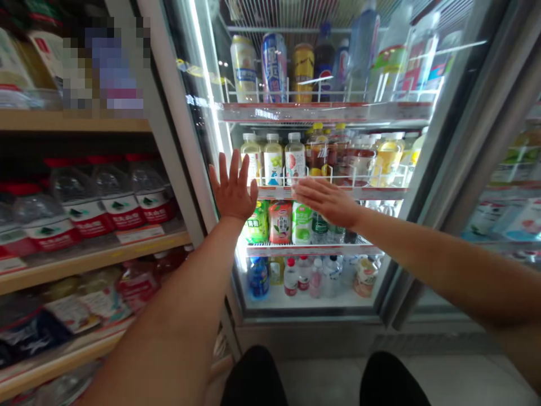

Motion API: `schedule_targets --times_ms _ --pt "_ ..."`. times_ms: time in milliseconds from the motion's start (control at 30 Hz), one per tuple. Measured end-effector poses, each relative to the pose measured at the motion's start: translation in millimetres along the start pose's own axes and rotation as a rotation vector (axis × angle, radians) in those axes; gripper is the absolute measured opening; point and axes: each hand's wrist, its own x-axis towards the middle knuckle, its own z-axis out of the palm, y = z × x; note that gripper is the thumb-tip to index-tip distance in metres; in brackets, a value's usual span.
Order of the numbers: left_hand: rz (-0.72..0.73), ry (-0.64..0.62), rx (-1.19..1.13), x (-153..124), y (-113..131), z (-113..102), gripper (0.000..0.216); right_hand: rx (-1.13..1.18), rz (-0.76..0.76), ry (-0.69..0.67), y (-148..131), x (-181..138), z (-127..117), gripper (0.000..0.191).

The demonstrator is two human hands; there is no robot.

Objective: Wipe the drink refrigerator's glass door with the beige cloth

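Observation:
My left hand point(234, 190) is raised with its fingers spread and holds nothing. It is in front of the left side of a lit drinks fridge's glass door point(203, 135). Farther right, my right hand point(327, 200) is stretched flat, its fingers side by side and pointing left, with nothing in it. Whether either hand touches the glass, I cannot tell. Behind the hands, pale drink bottles point(273, 160) line the middle shelf. A green drink carton point(257, 223) and a red one point(280, 223) stand on the shelf below.
Cans point(274, 67) and tall bottles fill the fridge's top shelf; small bottles point(291, 277) stand at its bottom. To the left, a wooden shelf point(97, 254) carries red-capped water bottles point(114, 192). Another fridge point(507, 208) is on the right. My dark-clothed knees point(256, 378) show below.

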Motion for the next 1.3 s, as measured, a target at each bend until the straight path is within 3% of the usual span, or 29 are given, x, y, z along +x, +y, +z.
schedule_targets --times_ms 100,267,333,433,500,700,767,867,933,1133,1300 --pt "-0.034 -0.026 -0.043 1.4 3.2 -2.5 0.066 0.057 -0.007 -0.029 2.5 3.4 -5.4 0.077" --pt "-0.046 -0.034 -0.065 2.0 4.6 -4.0 0.067 -0.006 0.359 0.263 20.3 12.1 -16.1 0.080" --pt "-0.042 -0.025 -0.057 1.7 3.3 -3.0 0.066 -0.008 0.309 0.227 15.1 2.1 -11.9 0.078" --pt "-0.027 -0.027 -0.029 1.2 0.6 -0.9 0.065 0.030 0.070 0.025 6.0 -17.6 -7.4 0.075" --pt "-0.012 -0.031 -0.003 0.8 -0.9 0.3 0.065 0.014 0.018 -0.038 10.7 -24.5 -11.8 0.072" --pt "-0.012 -0.033 0.004 0.8 -0.3 0.5 0.066 -0.169 0.347 0.264 44.2 -30.5 -33.2 0.067" --pt "-0.015 -0.031 -0.002 1.1 0.3 0.3 0.066 -0.166 0.311 0.236 38.0 -42.5 -32.9 0.072" --pt "0.004 -0.032 0.021 1.1 0.5 0.2 0.066 -0.112 0.152 0.037 24.7 -63.8 -32.6 0.081" --pt "0.007 -0.032 0.027 1.1 0.2 0.3 0.067 -0.088 0.121 -0.026 25.7 -72.4 -36.5 0.082" --pt "-0.011 -0.018 0.002 1.0 -0.4 1.4 0.068 -0.194 0.364 0.264 49.4 -78.8 -47.0 0.075" --pt "-0.004 -0.011 0.009 0.1 -1.4 2.8 0.068 -0.082 0.293 0.049 38.5 -84.9 -44.9 0.069"
